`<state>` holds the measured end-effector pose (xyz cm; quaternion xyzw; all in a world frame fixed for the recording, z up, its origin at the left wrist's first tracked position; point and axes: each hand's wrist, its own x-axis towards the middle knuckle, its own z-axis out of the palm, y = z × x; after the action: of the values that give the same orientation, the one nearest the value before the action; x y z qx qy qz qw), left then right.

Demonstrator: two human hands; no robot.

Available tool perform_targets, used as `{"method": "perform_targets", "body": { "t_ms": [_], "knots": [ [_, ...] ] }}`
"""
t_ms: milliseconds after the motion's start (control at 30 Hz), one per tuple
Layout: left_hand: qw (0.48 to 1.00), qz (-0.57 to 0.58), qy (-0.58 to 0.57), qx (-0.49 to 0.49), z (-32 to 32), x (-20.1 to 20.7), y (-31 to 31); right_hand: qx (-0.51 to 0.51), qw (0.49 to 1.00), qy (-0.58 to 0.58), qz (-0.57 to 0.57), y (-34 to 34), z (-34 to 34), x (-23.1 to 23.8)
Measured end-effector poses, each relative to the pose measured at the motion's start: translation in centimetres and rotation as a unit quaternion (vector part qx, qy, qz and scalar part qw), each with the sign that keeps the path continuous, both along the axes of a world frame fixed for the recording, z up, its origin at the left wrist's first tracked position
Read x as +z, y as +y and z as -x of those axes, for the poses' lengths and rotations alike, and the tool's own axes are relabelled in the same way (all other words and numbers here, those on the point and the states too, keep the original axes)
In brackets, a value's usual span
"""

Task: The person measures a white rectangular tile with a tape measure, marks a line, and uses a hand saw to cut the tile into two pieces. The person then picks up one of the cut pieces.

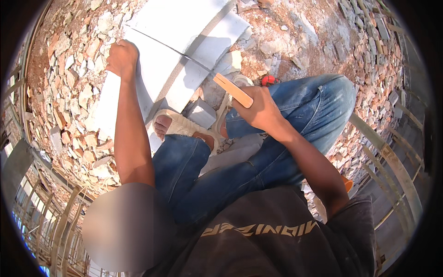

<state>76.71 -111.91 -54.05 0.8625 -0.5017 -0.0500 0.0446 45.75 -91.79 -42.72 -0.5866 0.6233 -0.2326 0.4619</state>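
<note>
My right hand (262, 107) is closed around the orange wooden handle (234, 90) of a handsaw. The saw's thin dark blade (161, 44) shows edge-on and runs up and left across a white block (161, 69). At the block's left edge, my left hand (122, 60) is closed with its fingers curled, gripping the edge; the fingertips are partly hidden. Below the upper block lies another white slab (219, 39), partly in shadow. My sandalled feet (184, 125) are close to the near edge of the blocks.
Broken stone chips (85, 97) cover the ground at left, and more rubble (369, 60) lies at right. A small grey-white block (201, 112) sits between my feet. Near my right knee is a red object (269, 80). Bamboo-like poles (392, 161) stand at the right rim.
</note>
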Motion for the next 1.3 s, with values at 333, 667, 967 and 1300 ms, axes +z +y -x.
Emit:
{"method": "perform_targets", "body": {
  "t_ms": [333,667,967,1300],
  "knots": [
    [1.000,-0.023,0.001,0.011,-0.3,-0.1,-1.5,-0.010,0.999,0.030,-0.037,-0.3,-0.7,-2.0],
    [1.000,-0.026,0.009,0.006,-0.6,-0.3,-1.1,-0.002,1.000,0.000,-0.022,0.5,-0.2,-0.8],
    [0.999,-0.015,0.031,0.006,-0.6,0.3,-0.7,0.013,0.996,0.023,-0.081,-1.6,-1.0,-0.8],
    [0.999,-0.026,0.046,-0.004,-1.1,-0.3,-1.1,0.025,0.995,0.053,-0.085,-4.3,-3.5,-2.3]
  ]
}}
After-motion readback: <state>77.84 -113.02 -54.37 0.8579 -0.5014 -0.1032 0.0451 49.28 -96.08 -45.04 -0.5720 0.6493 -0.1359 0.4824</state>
